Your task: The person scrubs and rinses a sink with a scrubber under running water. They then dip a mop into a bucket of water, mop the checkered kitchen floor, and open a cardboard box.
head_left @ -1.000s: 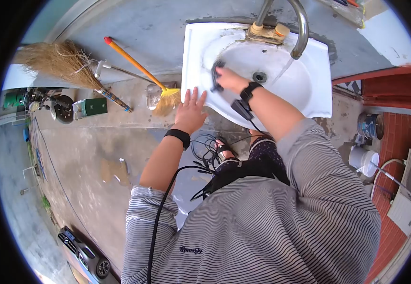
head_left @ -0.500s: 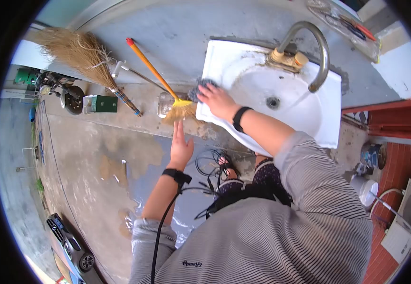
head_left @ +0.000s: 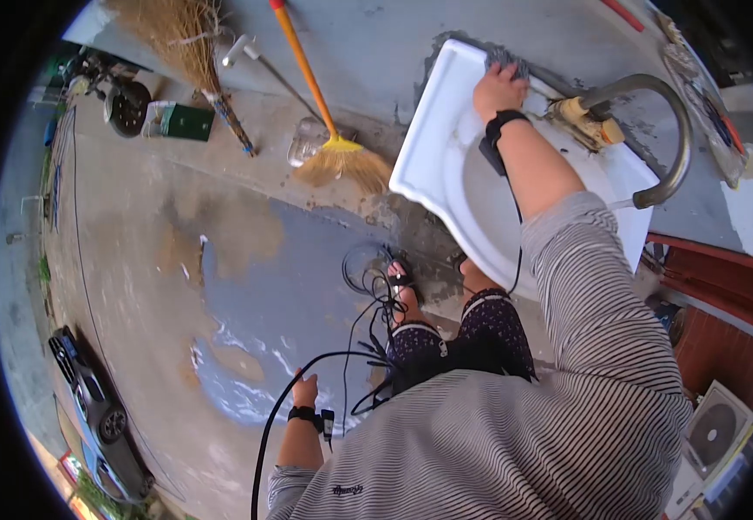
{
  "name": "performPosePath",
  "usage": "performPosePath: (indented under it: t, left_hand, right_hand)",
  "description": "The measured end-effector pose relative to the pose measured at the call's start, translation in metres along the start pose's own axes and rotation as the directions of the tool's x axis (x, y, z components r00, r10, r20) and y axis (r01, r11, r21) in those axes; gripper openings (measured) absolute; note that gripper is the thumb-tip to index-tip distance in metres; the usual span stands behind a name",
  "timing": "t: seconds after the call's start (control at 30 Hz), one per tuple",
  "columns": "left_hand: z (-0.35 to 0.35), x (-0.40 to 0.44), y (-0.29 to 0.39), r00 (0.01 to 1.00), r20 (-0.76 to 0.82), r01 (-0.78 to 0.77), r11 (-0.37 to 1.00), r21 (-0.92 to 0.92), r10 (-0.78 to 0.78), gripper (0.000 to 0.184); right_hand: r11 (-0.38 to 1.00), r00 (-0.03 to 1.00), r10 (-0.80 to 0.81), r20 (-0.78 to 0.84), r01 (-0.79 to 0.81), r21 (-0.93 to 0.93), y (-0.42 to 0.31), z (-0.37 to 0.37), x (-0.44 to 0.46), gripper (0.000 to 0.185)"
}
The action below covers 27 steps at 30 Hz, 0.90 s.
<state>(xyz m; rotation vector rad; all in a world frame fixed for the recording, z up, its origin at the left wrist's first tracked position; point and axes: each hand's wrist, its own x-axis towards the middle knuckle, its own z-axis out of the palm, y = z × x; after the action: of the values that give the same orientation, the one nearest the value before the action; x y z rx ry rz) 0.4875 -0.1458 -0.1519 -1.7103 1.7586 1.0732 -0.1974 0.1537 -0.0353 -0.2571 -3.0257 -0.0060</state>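
My right hand [head_left: 499, 92] presses a grey scrubber [head_left: 506, 62] against the back rim of the white sink [head_left: 433, 143], left of the tap base. The fingers are bent over the scrubber. A curved metal tap [head_left: 675, 130] with a stained, cream-coloured base [head_left: 586, 124] stands at the back of the sink, and a thin stream of water leaves its spout. My left hand [head_left: 305, 390] hangs low, away from the sink, beside a black cable; its fingers look curled, but what is in them, if anything, cannot be made out.
An orange-handled broom [head_left: 307, 74] and a large straw broom [head_left: 177, 43] lean left of the sink. A green box [head_left: 181, 121] stands on the ground. Coiled black cable [head_left: 368, 273] lies by my feet. Tools in a plastic bag [head_left: 706, 108] lie beyond the tap.
My right hand has moved with the scrubber from the sink's left edge to its back rim. My left hand has dropped lower and its fingers have curled. The view has turned and shifted.
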Motion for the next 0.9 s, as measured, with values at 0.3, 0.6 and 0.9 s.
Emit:
performPosePath:
  t: [0.3,0.6,0.9]
  left_hand:
    - [0.023,-0.087,-0.059,0.878,0.342,0.433,0.860,-0.269,-0.334,0.060]
    - [0.035,-0.086,-0.016,0.906,0.372,0.376,0.793,-0.480,-0.204,0.052]
    - [0.013,-0.048,0.010,0.932,0.363,0.155,0.934,-0.322,-0.030,0.050]
  right_hand:
    - [0.721,0.725,-0.688,-0.024,0.687,0.086,-0.039,0.021,0.015,0.042]
    - [0.986,0.987,-0.102,0.125,0.117,-0.118,0.073,0.013,-0.013,0.049]
    - [0.630,0.693,-0.671,-0.263,0.720,0.291,0.017,-0.024,-0.167,0.027]
